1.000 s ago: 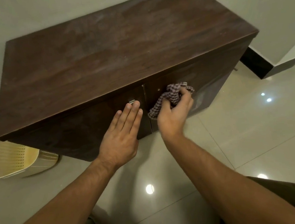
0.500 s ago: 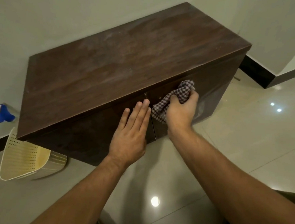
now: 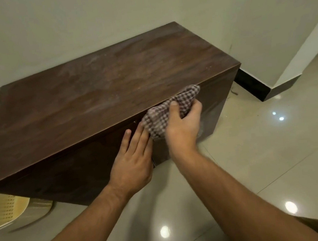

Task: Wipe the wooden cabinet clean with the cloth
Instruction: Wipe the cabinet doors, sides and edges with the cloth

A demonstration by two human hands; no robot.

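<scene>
— Though no writing or label shows anywhere, how does the dark brown wooden cabinet (image 3: pixel 103 98) look?
— Pale dusty streaks on top; it stands on glossy tiles against the wall.
— And the hands?
— Right hand (image 3: pixel 183 126) clenches the crumpled brown-and-white checked cloth (image 3: pixel 165 114) at the front's top edge; left hand (image 3: pixel 132 160) lies flat, fingers released, on the door.

This looks like a room in a home. A low wooden cabinet (image 3: pixel 114 97) in dark laminate stands on the floor with its back edge against a plain pale painted wall (image 3: pixel 89 21). The floor (image 3: pixel 262 159) is laid with large glossy cream tiles that mirror ceiling lights, and a black skirting strip (image 3: pixel 250 84) runs along the wall's foot. A perforated cream plastic basket (image 3: pixel 7 210) lies by the cabinet's left end.
</scene>
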